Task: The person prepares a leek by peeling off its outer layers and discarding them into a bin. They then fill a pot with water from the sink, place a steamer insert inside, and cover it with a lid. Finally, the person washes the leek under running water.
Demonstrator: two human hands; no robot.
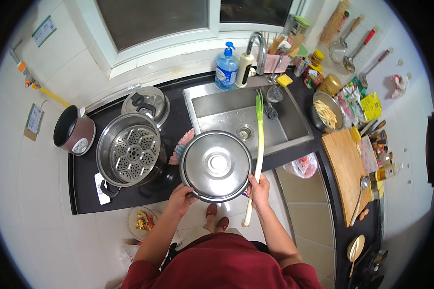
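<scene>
In front of me, a round, shiny steel basin (pixel 216 179) is held level between my hands, its near side over the counter's front edge. My left hand (pixel 181 199) is closed on its lower left rim. My right hand (pixel 259 190) grips the right rim and also holds a long green onion (pixel 260 139). The onion's green leaves reach over the sink (pixel 304 130), and its white root end hangs below my right hand. Some of my fingers are hidden under the basin.
On the left counter stand a steamer pot (pixel 103 161) with a perforated insert, a steel lid (pixel 154 96) and a small dark-lined pot (pixel 76 130). Behind the sink are a blue soap bottle (pixel 226 69) and a faucet (pixel 261 48). To the right lie a food bowl (pixel 315 117) and a cutting board (pixel 345 168).
</scene>
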